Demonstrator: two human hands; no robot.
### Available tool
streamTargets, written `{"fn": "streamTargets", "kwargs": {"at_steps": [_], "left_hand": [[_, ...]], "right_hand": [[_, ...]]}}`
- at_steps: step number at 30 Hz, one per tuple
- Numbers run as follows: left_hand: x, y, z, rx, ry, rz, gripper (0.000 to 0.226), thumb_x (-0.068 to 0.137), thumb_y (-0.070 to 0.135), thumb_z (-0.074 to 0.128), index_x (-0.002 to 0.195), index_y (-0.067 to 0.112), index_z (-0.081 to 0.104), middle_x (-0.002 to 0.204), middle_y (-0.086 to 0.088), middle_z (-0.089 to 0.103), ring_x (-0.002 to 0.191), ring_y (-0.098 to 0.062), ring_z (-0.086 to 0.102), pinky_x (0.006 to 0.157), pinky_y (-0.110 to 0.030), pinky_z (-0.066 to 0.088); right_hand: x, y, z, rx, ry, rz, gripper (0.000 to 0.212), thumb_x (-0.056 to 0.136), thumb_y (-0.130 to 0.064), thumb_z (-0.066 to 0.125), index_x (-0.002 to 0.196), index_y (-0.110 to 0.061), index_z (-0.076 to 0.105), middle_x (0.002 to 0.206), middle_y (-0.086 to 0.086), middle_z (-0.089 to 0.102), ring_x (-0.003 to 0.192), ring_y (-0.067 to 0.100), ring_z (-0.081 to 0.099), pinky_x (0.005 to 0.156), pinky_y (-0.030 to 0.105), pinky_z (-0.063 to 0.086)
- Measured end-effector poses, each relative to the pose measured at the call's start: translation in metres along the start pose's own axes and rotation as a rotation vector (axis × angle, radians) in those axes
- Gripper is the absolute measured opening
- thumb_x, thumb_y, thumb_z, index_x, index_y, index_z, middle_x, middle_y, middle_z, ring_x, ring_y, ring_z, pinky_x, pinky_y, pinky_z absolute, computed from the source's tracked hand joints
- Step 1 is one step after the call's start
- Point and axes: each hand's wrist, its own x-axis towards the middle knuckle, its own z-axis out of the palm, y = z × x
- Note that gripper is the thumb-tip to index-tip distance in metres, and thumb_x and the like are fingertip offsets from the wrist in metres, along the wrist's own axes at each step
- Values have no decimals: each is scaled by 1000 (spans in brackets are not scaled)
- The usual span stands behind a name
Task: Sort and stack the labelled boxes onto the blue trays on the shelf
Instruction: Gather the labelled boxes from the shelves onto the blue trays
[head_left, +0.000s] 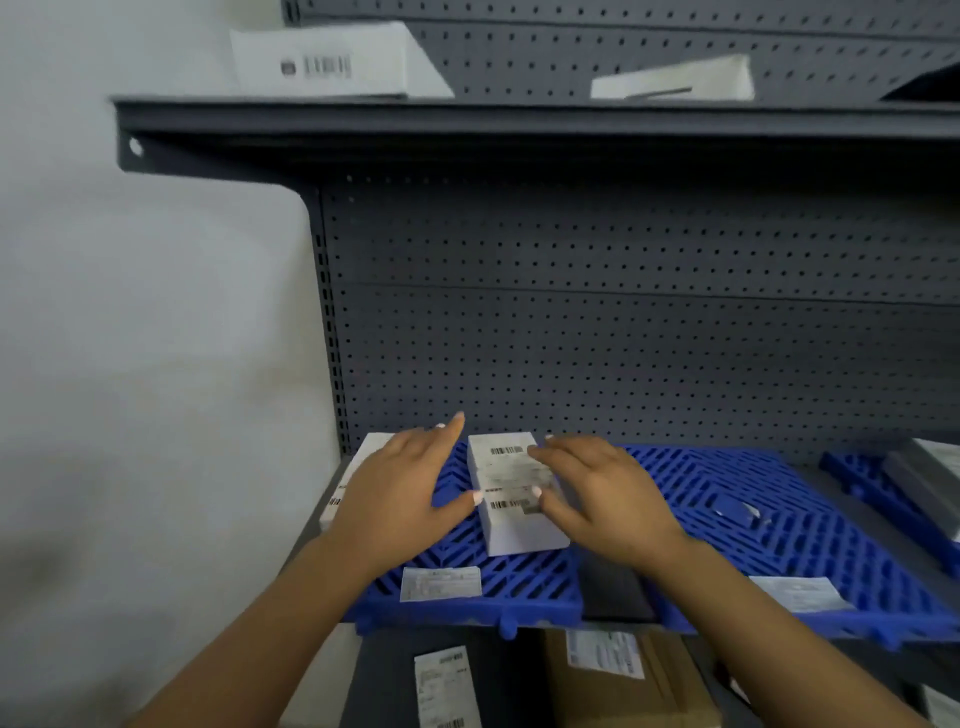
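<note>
Our left hand (400, 488) and right hand (597, 493) flank the white box (511, 499), fingers straight and spread, thumbs touching its sides. We see it lying on the left blue tray (519, 587); another tray (779, 519) sits right.

Two bare forearms, no sleeves, left hand (400, 488), right hand (602, 493), pale polished fingernails

Single head cam, fwd and down, close on shelf (519, 119) w/ blue trays (779, 519).
</note>
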Motion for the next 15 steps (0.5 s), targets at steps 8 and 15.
{"fn": "streamTargets", "kwargs": {"at_steps": [8, 15], "left_hand": [[15, 134, -80, -82, 248, 161, 75, 88, 57, 47, 149, 38, 7, 149, 19, 28, 136, 0, 20, 97, -17, 26], [14, 224, -124, 7, 325, 215, 75, 87, 60, 45, 149, 39, 7, 150, 21, 25, 136, 0, 20, 102, -20, 28]], "right_hand": [[-42, 28, -131, -66, 251, -98, 50, 92, -50, 41, 132, -23, 54, 135, 1, 54, 126, 21, 48, 100, 37, 41], [-98, 70, -220, -113, 397, -109, 44, 91, -45, 45, 124, -22, 61, 126, -2, 60, 120, 19, 53, 99, 33, 41]]}}
